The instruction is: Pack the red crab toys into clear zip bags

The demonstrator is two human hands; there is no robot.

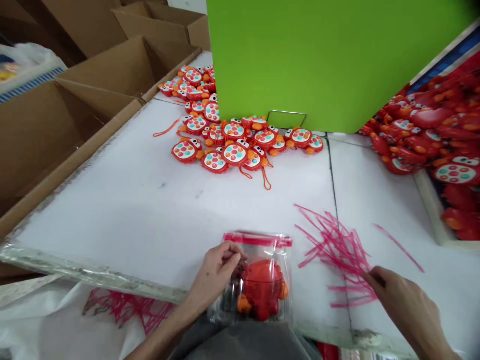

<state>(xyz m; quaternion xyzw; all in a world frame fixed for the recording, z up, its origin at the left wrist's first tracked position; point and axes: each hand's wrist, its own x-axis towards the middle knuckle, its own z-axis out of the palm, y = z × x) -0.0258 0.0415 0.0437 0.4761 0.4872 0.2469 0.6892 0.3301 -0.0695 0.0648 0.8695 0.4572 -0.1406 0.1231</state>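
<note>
My left hand (pixel 217 270) is closed at the left side of a clear plastic bag (pixel 264 247) with a pink strip along its top edge. Inside the bag lies a red crab-shaped toy (pixel 262 285) with orange claws, back side up. The bag rests at the table's front edge, against my lap. Over to the right, my right hand (pixel 407 302) pinches at the near side of a loose heap of thin pink plastic strips (pixel 343 245). One separate pink strip (pixel 399 247) lies just beyond that hand.
Several red crab toys (pixel 234 152) with coloured buttons and orange cords are piled on the white table (pixel 131 215). Behind them stands a green panel (pixel 307 60). A crate of red toys (pixel 431 200) is at right, open cardboard boxes (pixel 101 70) at left.
</note>
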